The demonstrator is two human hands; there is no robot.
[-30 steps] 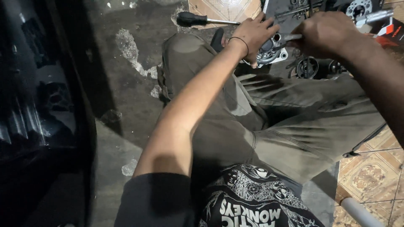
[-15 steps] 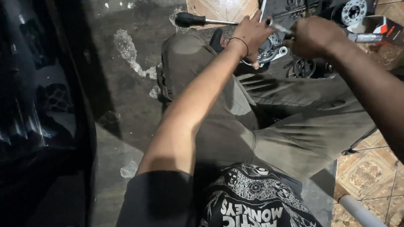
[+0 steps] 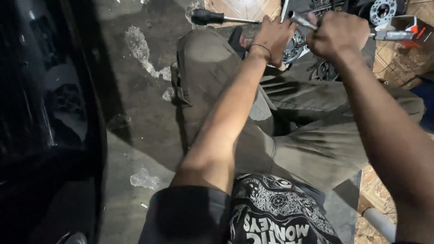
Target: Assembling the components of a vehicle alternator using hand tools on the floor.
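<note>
1. Gripping a shiny metal T-handle wrench, the right hand is clenched into a fist around the bar, whose silver end juts out to the left of the knuckles.
2. On the other side of the fist, a further stretch of silver bar runs off to the right.
3. The left hand, with a thin dark band on its wrist, is pressed onto a round chromed metal machine part; its fingers are curled over the part's upper edge, grasping it.
4. That round part sits just beyond the person's knees, between the two hands, close to the top of the view.
5. A dark round metal component lies just below the right hand, beside the chromed part.
6. A black-handled screwdriver with a steel shaft lies on the floor to the left of the left hand, apart from it.
7. A toothed silver disc shows at the top right, behind the right hand.
8. The person sits cross-legged in olive-grey trousers on a stained grey concrete floor.
</note>
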